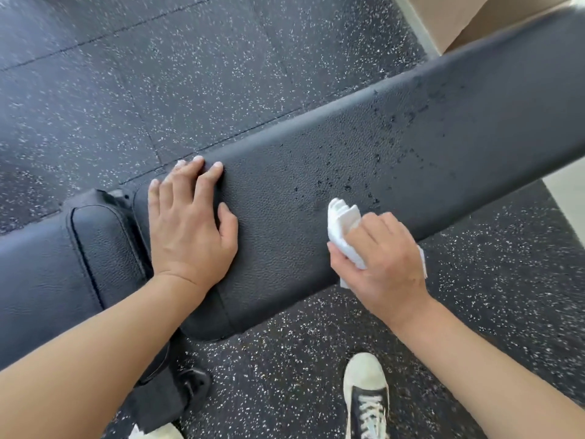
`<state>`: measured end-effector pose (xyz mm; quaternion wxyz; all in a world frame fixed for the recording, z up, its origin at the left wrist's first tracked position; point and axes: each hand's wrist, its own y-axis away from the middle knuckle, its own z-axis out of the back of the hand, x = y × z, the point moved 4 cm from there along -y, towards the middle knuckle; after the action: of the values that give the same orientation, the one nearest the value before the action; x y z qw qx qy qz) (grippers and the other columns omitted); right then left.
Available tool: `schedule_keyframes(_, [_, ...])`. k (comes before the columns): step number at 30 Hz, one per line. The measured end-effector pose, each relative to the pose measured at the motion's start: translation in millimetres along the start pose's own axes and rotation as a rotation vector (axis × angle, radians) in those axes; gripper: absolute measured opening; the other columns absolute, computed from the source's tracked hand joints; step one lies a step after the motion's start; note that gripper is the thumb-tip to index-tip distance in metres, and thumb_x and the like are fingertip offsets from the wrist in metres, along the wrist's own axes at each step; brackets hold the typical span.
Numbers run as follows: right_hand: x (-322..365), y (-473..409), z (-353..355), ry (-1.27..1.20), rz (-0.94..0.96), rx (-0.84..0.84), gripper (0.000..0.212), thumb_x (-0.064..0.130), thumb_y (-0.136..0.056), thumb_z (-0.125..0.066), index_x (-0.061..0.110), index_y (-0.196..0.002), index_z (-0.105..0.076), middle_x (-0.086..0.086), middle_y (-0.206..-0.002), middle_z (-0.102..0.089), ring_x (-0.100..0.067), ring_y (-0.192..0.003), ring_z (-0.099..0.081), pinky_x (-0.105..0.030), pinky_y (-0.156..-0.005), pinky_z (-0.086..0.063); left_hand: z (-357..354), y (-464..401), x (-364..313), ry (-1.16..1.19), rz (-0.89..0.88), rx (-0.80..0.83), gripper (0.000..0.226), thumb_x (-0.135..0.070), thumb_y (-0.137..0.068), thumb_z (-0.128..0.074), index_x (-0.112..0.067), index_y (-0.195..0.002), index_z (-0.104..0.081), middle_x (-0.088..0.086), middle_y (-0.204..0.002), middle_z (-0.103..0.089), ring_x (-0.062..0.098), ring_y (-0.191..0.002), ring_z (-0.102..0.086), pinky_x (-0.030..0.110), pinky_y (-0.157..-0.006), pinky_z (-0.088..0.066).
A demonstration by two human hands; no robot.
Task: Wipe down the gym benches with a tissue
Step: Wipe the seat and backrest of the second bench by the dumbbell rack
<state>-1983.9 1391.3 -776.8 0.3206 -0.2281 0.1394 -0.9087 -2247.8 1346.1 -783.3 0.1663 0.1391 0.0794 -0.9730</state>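
At the far left lay the seat pad [47, 280] of a black gym bench, separated by a narrow gap from the long back pad [316, 172], which ran up and away to the right. The left hand [190, 223] rested flat on the near end of the long pad, fingers straight and slightly spread, the fingertips reaching its far edge and the thumb pointing right. To the right of that hand the padded surface was speckled with dark wet droplets [395, 128], thickest toward the middle of the pad. The right hand [383, 251] sat on the pad's near edge, its fingers curled around a folded white tissue [342, 223]; the tissue stuck out past the fingers onto the pad, just short of the nearest droplets, and a corner showed behind the hand. Below the bench was a dark rubber floor [158, 74] flecked with white, and a black shoe [367, 400] with a pale toe cap and white laces stood on it, under the right forearm.
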Motion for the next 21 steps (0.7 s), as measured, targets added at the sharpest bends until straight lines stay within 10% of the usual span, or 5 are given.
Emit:
schedule_keyframes(17, [66.5,-218.3,-129.3,0.086,-0.115,0.265,0.032,0.049,-0.1,-0.051,0.021,-0.1,-0.066,0.0,-0.108,-0.068,-0.026,-0.105,-0.061,-0.038,-0.081,-0.042,0.6,-1.4,0.2,0.006,0.028,0.009,0.058,-0.03,-0.093,-0.048,-0.015,-0.148,-0.054,0.013,-0.157,-0.047,0.036,-0.15,-0.037,0.058,-0.127,-0.02])
schedule_keyframes(21, [68.5,-182.7,-108.6,-0.002,-0.107,0.159,0.027,0.043,-0.097,-0.061,0.017,-0.09,-0.065,-0.004,-0.092,-0.067,-0.031,-0.089,-0.062,-0.041,-0.072,-0.042,-0.7,-1.1,1.5,0.01,0.031,0.018,0.059,-0.031,-0.092,-0.047,-0.016,-0.149,-0.053,0.012,-0.157,-0.046,0.035,-0.15,-0.036,0.057,-0.127,-0.019])
